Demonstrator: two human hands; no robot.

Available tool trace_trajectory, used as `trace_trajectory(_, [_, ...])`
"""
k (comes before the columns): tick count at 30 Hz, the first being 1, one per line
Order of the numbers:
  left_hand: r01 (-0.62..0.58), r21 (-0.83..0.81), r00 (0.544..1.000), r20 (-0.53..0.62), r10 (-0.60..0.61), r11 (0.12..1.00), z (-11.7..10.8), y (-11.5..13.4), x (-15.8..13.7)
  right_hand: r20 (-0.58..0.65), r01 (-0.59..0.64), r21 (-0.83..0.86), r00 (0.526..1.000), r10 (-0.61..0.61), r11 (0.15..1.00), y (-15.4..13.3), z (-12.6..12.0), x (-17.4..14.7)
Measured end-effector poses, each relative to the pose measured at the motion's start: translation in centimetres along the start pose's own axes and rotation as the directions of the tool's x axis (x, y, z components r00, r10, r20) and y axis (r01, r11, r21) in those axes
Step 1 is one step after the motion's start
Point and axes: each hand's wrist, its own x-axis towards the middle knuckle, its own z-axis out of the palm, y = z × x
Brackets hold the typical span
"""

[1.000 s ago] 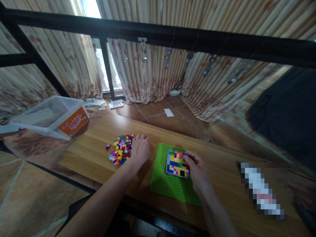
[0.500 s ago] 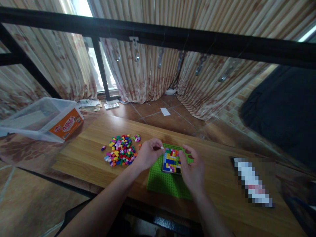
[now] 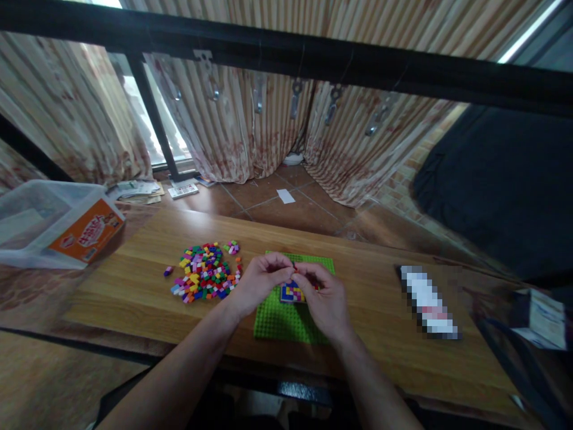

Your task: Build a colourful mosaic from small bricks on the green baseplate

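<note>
My left hand (image 3: 262, 282) and my right hand (image 3: 326, 298) meet above the green studded baseplate (image 3: 286, 325), thumbs and fingertips pinched together. Between the fingertips is a small building brick, mostly hidden, its colour unclear. Beneath the hands, a square panel of multicoloured bricks (image 3: 293, 293) sits on the baseplate; the fingers cover most of it. Left of my left hand, a loose pile of coloured bricks (image 3: 206, 272) is spread on the wooden table (image 3: 371, 286).
A clear plastic bin (image 3: 27, 245) with an orange label stands at the far left. One purple brick (image 3: 168, 271) lies apart from the pile. A blurred-out flat object (image 3: 427, 301) rests on the right of the table. A dark rail (image 3: 268, 51) crosses in front of curtains.
My right hand has come in from the panel's right side, closing its fingers against my left fingertips. The whole view has shifted, moving the scene leftward.
</note>
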Motion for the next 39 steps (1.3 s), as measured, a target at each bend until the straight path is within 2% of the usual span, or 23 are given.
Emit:
trace_trajectory(4, [0.02, -0.01, 1.0, 0.002, -0.02, 1.0, 0.1, 0.0, 0.0, 0.009, -0.041, 0.078, 0.999, 0.04, 0.996, 0.2, 0.1, 0.0])
trace_trajectory(11, [0.048, 0.004, 0.999, 0.019, -0.048, 0.999, 0.1, -0.1, 0.0, 0.031, -0.084, 0.116, 0.996, 0.081, 0.99, -0.2, 0.0, 0.1])
trace_trajectory(20, [0.083, 0.008, 0.994, 0.065, -0.084, 0.996, 0.1, 0.1, -0.2, 0.075, -0.079, 0.136, 0.995, 0.069, 0.988, -0.2, 0.0, 0.0])
trace_trajectory(25, [0.156, -0.078, 0.987, 0.047, -0.153, 0.985, 0.1, 0.4, -0.6, 0.118, -0.08, 0.165, 0.991, 0.061, 0.983, -0.3, -0.2, 0.0])
trace_trajectory(28, [0.179, -0.117, 0.984, 0.043, -0.175, 0.977, 0.3, 0.5, -0.7, 0.094, -0.097, 0.177, 0.992, 0.081, 0.979, -0.4, -0.3, 0.0])
trace_trajectory(31, [0.164, -0.115, 0.986, -0.001, -0.165, 0.98, 0.4, 0.5, -0.5, 0.038, -0.069, 0.1, 0.997, 0.065, 0.993, -0.4, -0.7, 0.2])
trace_trajectory(35, [0.128, -0.062, 0.98, -0.145, -0.135, 0.99, 0.1, 0.6, -0.3, -0.013, -0.037, -0.032, 0.999, 0.036, 0.999, 0.1, -1.5, 0.6])
trace_trajectory(39, [0.128, 0.013, 0.956, -0.269, -0.12, 0.992, -0.2, 0.7, -0.1, -0.074, -0.062, -0.144, 0.996, 0.052, 0.988, 0.7, -2.0, 0.7])
